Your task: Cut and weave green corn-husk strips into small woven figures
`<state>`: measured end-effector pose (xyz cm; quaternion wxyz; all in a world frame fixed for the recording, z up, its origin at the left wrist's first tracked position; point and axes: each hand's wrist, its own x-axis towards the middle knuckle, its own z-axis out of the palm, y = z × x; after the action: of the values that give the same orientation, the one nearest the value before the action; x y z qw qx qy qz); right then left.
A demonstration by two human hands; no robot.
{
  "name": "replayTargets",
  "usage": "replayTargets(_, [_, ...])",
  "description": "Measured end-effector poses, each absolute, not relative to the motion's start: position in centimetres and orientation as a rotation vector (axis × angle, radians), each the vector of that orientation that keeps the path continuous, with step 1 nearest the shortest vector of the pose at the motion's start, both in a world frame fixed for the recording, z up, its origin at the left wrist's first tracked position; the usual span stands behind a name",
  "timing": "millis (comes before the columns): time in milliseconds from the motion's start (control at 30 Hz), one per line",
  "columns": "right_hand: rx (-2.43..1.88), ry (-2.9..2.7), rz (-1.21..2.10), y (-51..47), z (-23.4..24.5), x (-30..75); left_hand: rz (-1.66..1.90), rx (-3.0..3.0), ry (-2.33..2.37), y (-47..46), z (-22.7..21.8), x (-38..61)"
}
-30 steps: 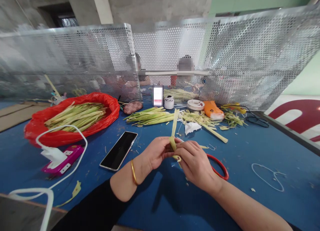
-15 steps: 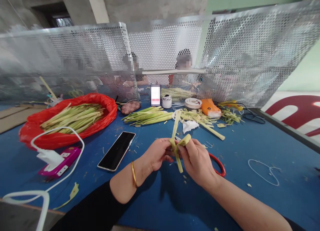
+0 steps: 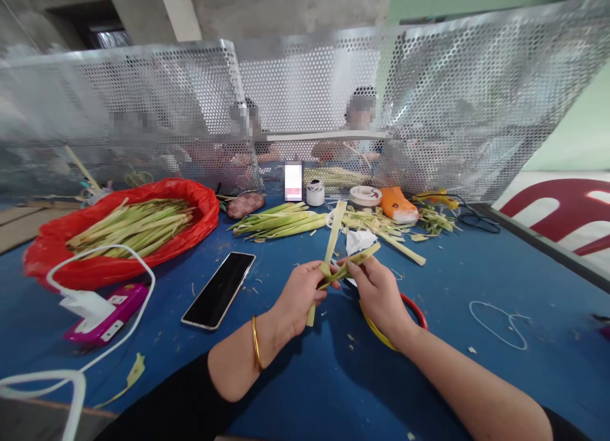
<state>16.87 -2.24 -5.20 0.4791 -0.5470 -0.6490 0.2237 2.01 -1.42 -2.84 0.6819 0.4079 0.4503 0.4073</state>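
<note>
Two pale green leaf strips (image 3: pixel 334 232) cross each other between my hands, folded over near the middle. My left hand (image 3: pixel 304 291) pinches the crossing, with one strip pointing up and its lower end hanging below the fingers. My right hand (image 3: pixel 380 293) is closed on the other strip's end (image 3: pixel 365 255), which slants up to the right. Scissors with red and yellow handles (image 3: pixel 416 311) lie on the table, partly hidden under my right hand. A scrap of white paper (image 3: pixel 359 241) lies just beyond the fingers.
At left are a red plastic bag (image 3: pixel 35 253) of leaf strips, a purple power strip (image 3: pixel 124 311) with a white cable, and a phone (image 3: pixel 219 290). More leaves (image 3: pixel 281 222), a tape roll (image 3: pixel 365 196) and an orange packet (image 3: pixel 398 204) line a perforated metal screen (image 3: pixel 314 66). People sit behind it.
My right hand has drawn its strip end out to the right, from a curled loop to a straighter slant. The lower strip end now tilts left. More of the scissors shows.
</note>
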Motion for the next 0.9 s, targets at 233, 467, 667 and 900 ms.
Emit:
replayTargets(233, [-1.446,-1.590,0.695,-2.1,-5.0,16.8,0.933,1.013,0.981,-1.6,-2.8,2.0])
replayTargets(467, [-1.320,-1.274,1.438,-1.8,-4.1,16.5,0.954,1.035,0.916,-1.6,-3.0,2.0])
replayTargets(667, [-1.301,-1.028,1.544,-2.0,-3.3,16.6,0.887,0.912,0.957,-0.9,-2.6,1.2])
replayTargets(900, [-1.003,-1.481,1.617,-2.1,-1.3,18.4,0.956,0.752,1.042,0.2,-2.2,0.4])
